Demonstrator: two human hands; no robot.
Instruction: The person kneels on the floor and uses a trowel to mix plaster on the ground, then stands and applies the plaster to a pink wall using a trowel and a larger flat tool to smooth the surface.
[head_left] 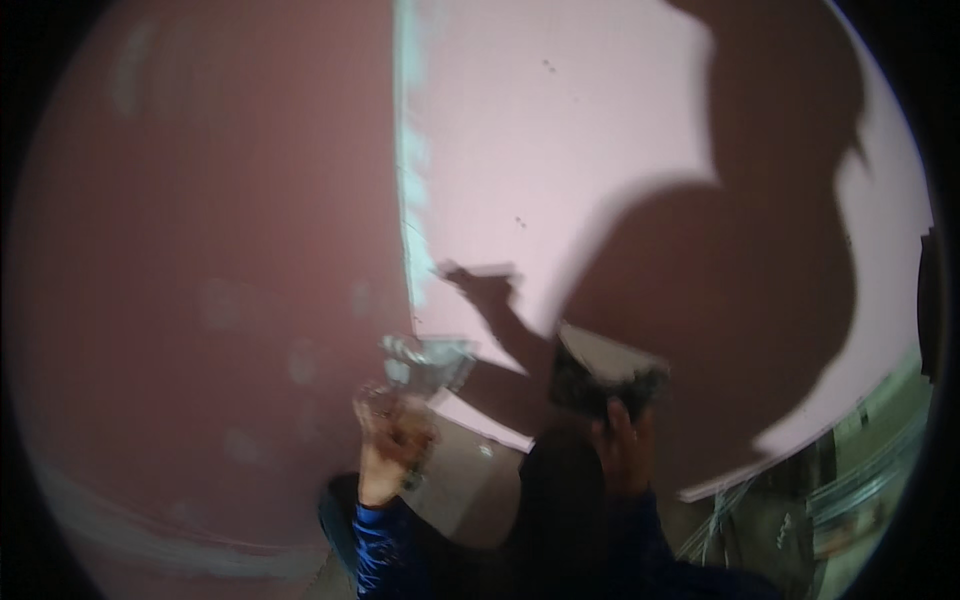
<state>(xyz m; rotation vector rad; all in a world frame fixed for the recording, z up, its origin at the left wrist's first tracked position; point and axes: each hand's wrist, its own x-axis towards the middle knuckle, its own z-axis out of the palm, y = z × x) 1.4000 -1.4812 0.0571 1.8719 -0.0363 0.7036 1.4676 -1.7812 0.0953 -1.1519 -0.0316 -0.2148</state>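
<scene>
My left hand (395,440) is closed round a putty knife (432,362), blurred by motion. Its wide blade, with some pale paste on it, is at the foot of the corner where two pinkish wall boards meet. A pale green-white strip of filler (413,200) runs up that corner. Lower right of the corner, my right hand (626,450) grips a wide dark blade or holder (605,375) from below. Pale paste covers its upper part, and dark smears mark the rest. Its handle is hidden behind my fingers.
The left wall board (200,250) is in shade with faint pale patches. On the bright right board (560,130) fall the large shadows of my body and arm. My dark-clothed legs (560,490) stand on a greyish floor (460,470). Thin strips (860,490) lie at lower right.
</scene>
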